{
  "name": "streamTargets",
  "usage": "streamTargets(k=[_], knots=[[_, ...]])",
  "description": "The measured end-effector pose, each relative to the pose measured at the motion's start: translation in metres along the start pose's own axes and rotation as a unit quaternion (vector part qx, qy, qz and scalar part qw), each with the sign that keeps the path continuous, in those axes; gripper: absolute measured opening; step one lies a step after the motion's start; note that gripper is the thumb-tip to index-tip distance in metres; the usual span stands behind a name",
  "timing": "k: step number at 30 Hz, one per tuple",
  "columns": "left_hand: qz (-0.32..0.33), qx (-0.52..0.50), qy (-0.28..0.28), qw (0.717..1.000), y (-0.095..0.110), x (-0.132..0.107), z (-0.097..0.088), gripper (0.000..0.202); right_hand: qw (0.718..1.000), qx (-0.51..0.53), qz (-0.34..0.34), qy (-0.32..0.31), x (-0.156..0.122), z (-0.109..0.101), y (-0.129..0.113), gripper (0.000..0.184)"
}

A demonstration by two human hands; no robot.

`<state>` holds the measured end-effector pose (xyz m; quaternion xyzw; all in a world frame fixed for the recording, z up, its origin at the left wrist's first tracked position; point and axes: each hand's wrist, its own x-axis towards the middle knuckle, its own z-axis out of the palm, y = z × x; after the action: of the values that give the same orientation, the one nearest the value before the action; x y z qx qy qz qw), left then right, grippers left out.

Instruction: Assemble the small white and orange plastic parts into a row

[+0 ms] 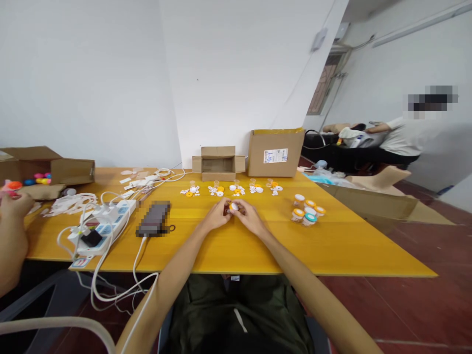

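Observation:
Both hands meet over the middle of the table around a small clear jar with a white-and-orange lid. My left hand wraps the jar from the left, and my right hand has its fingers on the lid side. Most of the jar's body is hidden by the fingers. Beyond the hands runs a row of small clear cups, among them one cup, with loose orange and white rings and small white pieces beside them. To the right stands a group of several lidded jars with orange, white and teal lids.
An open small carton and a large closed box stand at the back. Left lie a phone, a power strip and white cables. Another person's hand is at far left; a person sits at right.

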<state>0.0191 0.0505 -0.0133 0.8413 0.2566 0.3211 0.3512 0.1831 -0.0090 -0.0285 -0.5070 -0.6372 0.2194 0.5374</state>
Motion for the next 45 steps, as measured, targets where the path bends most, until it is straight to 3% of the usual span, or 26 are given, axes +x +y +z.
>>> streamTargets(k=[13, 32, 45], knots=[[0.007, -0.014, -0.02, 1.0, 0.0, 0.0, -0.001, 0.043, 1.0, 0.016, -0.006, -0.006, -0.001, 0.0, -0.002, 0.028], [0.03, -0.029, 0.004, 0.999, -0.01, 0.003, 0.003, 0.038, 0.994, 0.101, 0.025, -0.028, 0.001, 0.001, 0.008, 0.029], [0.029, -0.023, -0.003, 0.999, -0.011, 0.002, 0.002, 0.043, 0.995, 0.09, 0.033, -0.03, 0.001, 0.0, 0.01, 0.026]])
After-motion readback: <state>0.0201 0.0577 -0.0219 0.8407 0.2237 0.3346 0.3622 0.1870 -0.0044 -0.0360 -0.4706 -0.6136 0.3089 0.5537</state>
